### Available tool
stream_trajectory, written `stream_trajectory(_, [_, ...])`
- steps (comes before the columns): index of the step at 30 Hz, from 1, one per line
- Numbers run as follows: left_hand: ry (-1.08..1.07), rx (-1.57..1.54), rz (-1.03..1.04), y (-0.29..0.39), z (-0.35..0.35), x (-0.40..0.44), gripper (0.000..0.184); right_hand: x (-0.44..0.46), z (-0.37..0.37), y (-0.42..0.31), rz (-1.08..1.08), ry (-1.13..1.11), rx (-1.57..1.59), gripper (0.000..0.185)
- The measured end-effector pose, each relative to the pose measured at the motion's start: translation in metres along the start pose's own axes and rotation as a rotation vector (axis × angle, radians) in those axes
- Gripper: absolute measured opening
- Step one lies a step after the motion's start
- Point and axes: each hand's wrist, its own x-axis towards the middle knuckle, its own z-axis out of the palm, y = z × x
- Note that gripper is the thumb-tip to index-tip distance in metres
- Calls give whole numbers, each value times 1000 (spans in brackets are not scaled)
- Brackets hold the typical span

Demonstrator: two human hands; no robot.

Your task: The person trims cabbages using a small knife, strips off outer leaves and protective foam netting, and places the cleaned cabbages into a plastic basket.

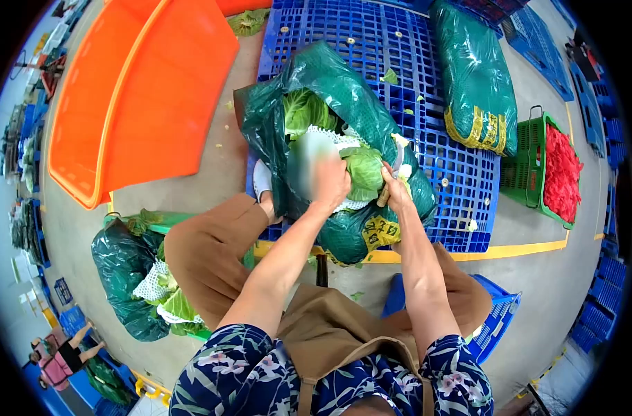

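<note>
A round green cabbage point(364, 172) sits at the mouth of a dark green plastic bag point(336, 76), between my two hands. My left hand point(330, 182) grips the cabbage from its left side; a blurred patch beside it hides some detail. In my right hand point(397, 191) is a knife point(399, 154), its curved blade pointing up and away along the cabbage's right side. The wooden handle shows below my fingers. White foam netting point(350, 205) lies under and around the cabbage. More leafy cabbage point(307, 111) shows inside the bag.
The bag rests on a blue pallet point(461, 208) with leaf scraps. A full green bag point(475, 83) lies at right, near a green crate point(531, 163) of red netting. An orange tub point(163, 90) stands left. Another bag point(125, 277) with netted cabbages is by my left knee.
</note>
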Motion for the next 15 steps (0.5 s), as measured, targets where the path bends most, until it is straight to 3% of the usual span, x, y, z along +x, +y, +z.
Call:
stream_trajectory(3, [76,-136,35,17,-14,-7,34,-22,9,-1,-58,-8,151,53])
stream_trajectory(5, [74,-179,79,50,-24,-16,65,-39,16,-5,-117,-41,301,46])
stream_trajectory(7, [19,-146,211,81,-30,-20,68,-63,23,-10,-159,-72,449,39])
stream_trajectory(9, [-160,-361,128,112,-58,-22,61,-87,32,-23,-226,-100,970,34])
stream_trajectory(10, [-82,-446,160,116,-58,-24,50,-88,26,-19,-230,-103,955,34])
stream_trajectory(13, [-227,-766,-144,86,-34,-22,41,-100,25,-16,-306,-159,765,39])
stream_trajectory(14, [-153,-765,1,71,-45,-20,34,-119,35,-25,-234,-41,646,47])
stream_trajectory(15, [2,-777,-39,51,-29,-21,26,-114,30,-14,-275,-7,564,52])
